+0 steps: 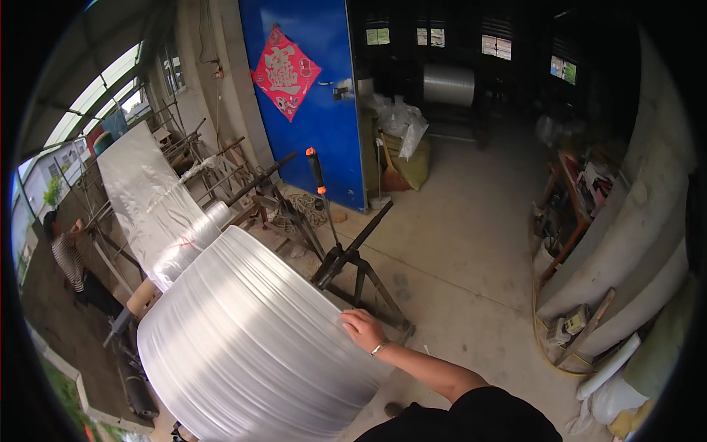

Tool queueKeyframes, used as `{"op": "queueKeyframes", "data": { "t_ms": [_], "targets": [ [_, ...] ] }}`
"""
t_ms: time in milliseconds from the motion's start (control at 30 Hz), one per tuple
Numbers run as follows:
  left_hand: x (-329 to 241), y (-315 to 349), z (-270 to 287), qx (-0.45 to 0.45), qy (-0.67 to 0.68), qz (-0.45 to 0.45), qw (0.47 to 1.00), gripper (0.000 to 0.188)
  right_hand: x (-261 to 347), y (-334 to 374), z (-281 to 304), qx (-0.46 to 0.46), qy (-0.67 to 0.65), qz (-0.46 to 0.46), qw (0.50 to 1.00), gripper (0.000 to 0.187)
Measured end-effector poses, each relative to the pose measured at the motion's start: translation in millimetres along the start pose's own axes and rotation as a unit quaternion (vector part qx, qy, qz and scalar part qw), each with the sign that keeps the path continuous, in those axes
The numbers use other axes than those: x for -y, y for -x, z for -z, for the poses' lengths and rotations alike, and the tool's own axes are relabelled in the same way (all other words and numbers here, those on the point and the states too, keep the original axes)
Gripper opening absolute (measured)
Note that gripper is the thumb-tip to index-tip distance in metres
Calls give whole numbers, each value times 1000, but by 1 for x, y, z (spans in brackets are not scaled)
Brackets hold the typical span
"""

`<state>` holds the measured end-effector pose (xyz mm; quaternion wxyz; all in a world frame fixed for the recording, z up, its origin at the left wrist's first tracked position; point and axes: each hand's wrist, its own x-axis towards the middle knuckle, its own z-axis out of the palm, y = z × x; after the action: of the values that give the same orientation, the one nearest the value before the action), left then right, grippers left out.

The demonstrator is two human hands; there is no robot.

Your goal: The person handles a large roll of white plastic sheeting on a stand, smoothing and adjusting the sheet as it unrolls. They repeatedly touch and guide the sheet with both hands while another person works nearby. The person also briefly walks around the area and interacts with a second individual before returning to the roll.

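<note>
Workshop: huge shiny film roll [250, 331], metal stand [340, 267], concrete floor [464, 228].

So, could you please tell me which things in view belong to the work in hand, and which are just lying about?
Likely part of the work:
right hand, resting on the large film roll
film sheet beyond the roll
black metal stand beside the roll

Apparently just lying about:
broom near the blue door
pale rope on the floor
translucent bag by a greenish sack

Silvery-white roll [250, 339], blue door [331, 140], pinkish-red poster [285, 74], orange-and-black handle [316, 173], black sleeve [493, 416], striped shirt [67, 264]
</note>
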<state>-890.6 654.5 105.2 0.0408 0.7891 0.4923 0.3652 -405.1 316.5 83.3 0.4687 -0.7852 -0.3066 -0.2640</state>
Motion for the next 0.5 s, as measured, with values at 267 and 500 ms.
{"op": "queueKeyframes", "data": {
  "t_ms": [267, 500],
  "targets": [
    [-141, -224, -73, 38, -41, -262, 963, 56, 114, -199, -126, 126, 116, 70, 983, 57],
    [-47, -56, -82, 20, -16, -34, 999, 64, 6, -27, -67, 63, 139, -55, 987, 63]
  ]
}}
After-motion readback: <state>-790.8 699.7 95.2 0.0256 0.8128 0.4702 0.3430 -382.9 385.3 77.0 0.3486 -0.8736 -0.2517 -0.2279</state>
